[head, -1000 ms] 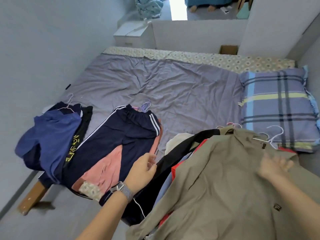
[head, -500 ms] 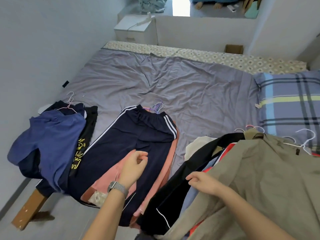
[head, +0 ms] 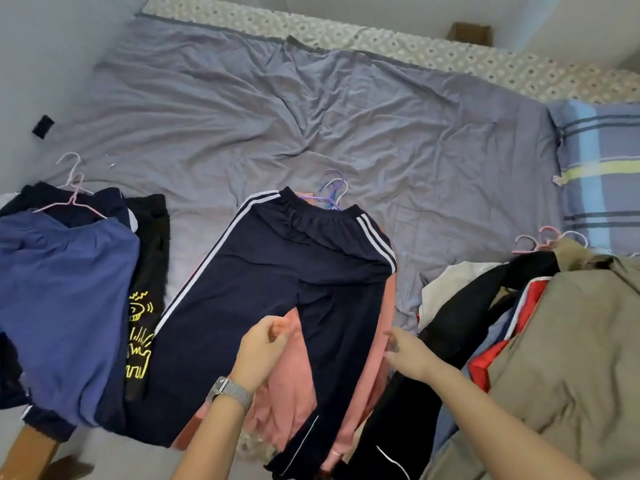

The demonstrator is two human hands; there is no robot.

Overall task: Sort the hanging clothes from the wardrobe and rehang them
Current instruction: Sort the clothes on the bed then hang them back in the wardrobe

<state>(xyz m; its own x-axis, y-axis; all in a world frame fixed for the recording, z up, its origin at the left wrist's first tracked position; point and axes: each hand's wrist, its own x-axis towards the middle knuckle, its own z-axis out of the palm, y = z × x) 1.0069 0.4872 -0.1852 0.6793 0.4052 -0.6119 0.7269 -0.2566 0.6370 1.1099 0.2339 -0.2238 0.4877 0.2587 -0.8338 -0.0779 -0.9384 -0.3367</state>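
Three heaps of clothes on hangers lie along the bed's near edge. Navy track pants (head: 277, 282) with white side stripes lie in the middle over a pink garment (head: 294, 386). My left hand (head: 261, 348), with a watch on its wrist, hovers over them, fingers loosely curled and holding nothing. My right hand (head: 410, 353) reaches left with relaxed fingers between the pants and a black garment (head: 460, 327). That garment tops the right heap beside a khaki jacket (head: 568, 358). A blue shirt (head: 65, 299) covers the left heap.
The grey bedsheet (head: 311, 109) stretches behind the heaps. A plaid pillow (head: 602, 174) lies at the right. Thin wire hangers (head: 332, 192) poke out above each heap. A wall runs along the left, and a cardboard box (head: 471, 32) sits beyond the bed.
My right hand left the khaki jacket and swung left to the gap beside the track pants. My left hand stayed over the pants. The camera tilted down toward the bed.
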